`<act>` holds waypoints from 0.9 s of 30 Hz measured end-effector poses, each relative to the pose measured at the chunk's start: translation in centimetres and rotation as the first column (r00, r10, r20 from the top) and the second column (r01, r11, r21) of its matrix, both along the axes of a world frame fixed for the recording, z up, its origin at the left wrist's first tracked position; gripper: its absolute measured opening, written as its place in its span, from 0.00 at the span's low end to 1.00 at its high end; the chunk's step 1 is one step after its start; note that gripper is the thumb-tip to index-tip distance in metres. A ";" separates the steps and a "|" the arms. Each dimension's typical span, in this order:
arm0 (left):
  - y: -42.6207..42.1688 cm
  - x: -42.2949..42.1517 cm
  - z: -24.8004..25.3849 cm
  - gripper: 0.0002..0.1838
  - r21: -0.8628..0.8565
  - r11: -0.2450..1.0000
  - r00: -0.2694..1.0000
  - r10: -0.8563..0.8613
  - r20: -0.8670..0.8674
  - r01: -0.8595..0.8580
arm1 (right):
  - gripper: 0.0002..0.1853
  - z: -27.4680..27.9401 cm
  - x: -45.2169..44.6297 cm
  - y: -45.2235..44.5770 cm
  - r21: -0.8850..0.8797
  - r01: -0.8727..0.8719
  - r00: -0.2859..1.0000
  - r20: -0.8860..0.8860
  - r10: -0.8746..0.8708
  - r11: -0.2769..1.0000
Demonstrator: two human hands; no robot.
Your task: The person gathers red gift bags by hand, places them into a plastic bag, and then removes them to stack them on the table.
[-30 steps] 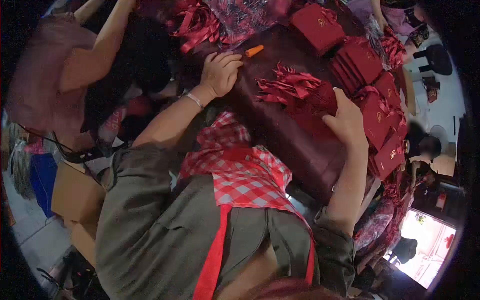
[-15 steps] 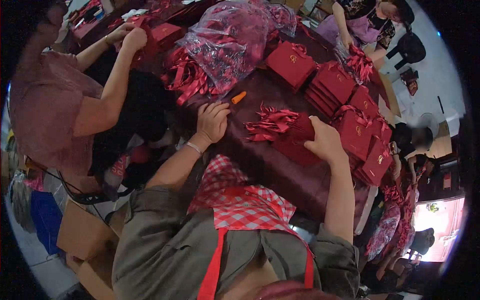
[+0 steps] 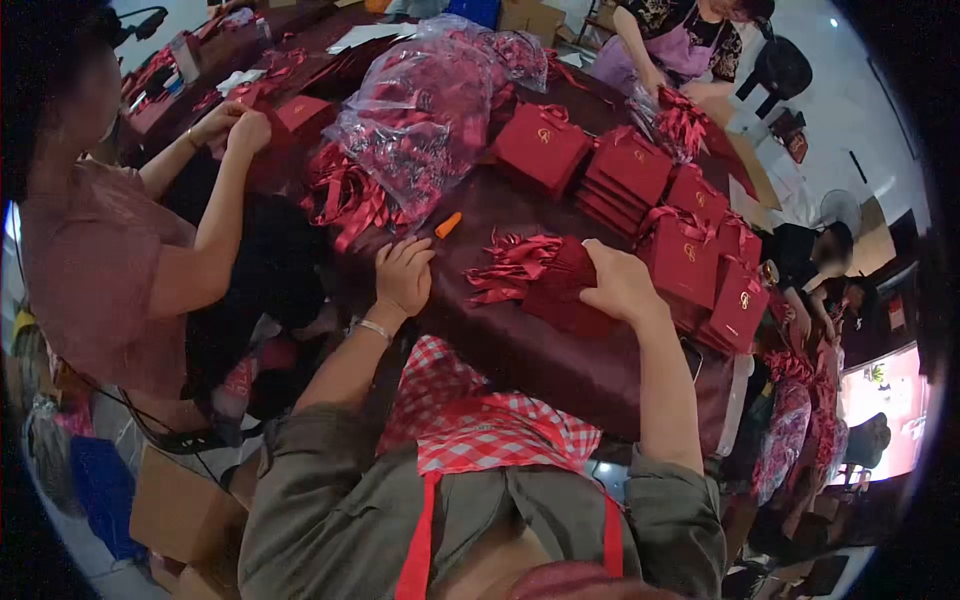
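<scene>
My left hand (image 3: pixel 403 277) lies on the dark red tablecloth (image 3: pixel 450 340), fingers stretched out and nothing in them. Just beyond its fingertips is a small orange object (image 3: pixel 448 225), perhaps a cutter or a cap. My right hand (image 3: pixel 622 283) grips the right side of dark red paper gift bags (image 3: pixel 560 295) lying flat on the table, thumb on top. Their red ribbon handles (image 3: pixel 515 262) fan out toward the left. How many bags are in the grip is hidden.
Finished-looking red gift bags (image 3: pixel 625 170) with gold logos stand in rows at the right. Beyond my left hand are loose red ribbons (image 3: pixel 350 195) and a clear plastic bag (image 3: pixel 420 110) of ribbons. Co-workers sit at the left (image 3: pixel 130 240) and far right (image 3: pixel 690 45).
The view has shifted, so the table's things appear further left. My right hand stays on the gift bags and my left hand stays resting on the table.
</scene>
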State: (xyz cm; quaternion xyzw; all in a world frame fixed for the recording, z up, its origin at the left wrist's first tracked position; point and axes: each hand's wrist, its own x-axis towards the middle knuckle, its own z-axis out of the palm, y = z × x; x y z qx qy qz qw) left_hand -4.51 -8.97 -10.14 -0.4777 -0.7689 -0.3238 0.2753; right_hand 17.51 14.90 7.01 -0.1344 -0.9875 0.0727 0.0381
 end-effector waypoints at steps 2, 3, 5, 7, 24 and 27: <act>0.0 0.0 0.0 0.11 -0.004 1.000 1.000 -0.002 0.004 0.002 | 0.26 0.2 -0.1 -0.2 -0.029 0.033 0.999 0.041 -0.032 0.999; -0.1 -0.1 -0.1 0.11 -0.004 1.000 1.000 -0.018 -0.002 0.018 | 0.26 0.3 -0.1 -0.3 -0.023 0.032 0.998 0.056 -0.030 0.999; 0.0 -0.2 -0.2 0.10 0.007 1.000 1.000 -0.016 -0.004 0.016 | 0.26 0.3 0.0 -0.3 -0.014 0.041 0.997 0.067 -0.040 0.999; 0.2 -0.3 -0.5 0.10 0.007 1.000 1.000 -0.021 -0.009 0.021 | 0.26 0.1 0.0 -0.3 -0.008 0.018 0.999 0.044 -0.018 1.000; 0.0 -0.5 -0.8 0.11 -0.040 0.999 0.999 -0.021 -0.039 0.020 | 0.27 0.2 -0.3 0.1 -0.036 0.010 0.998 0.056 -0.007 0.999; 0.1 -0.4 -0.8 0.11 -0.010 1.000 0.998 -0.029 -0.053 0.028 | 0.30 0.0 -0.3 0.2 -0.041 0.015 0.996 0.085 -0.012 0.999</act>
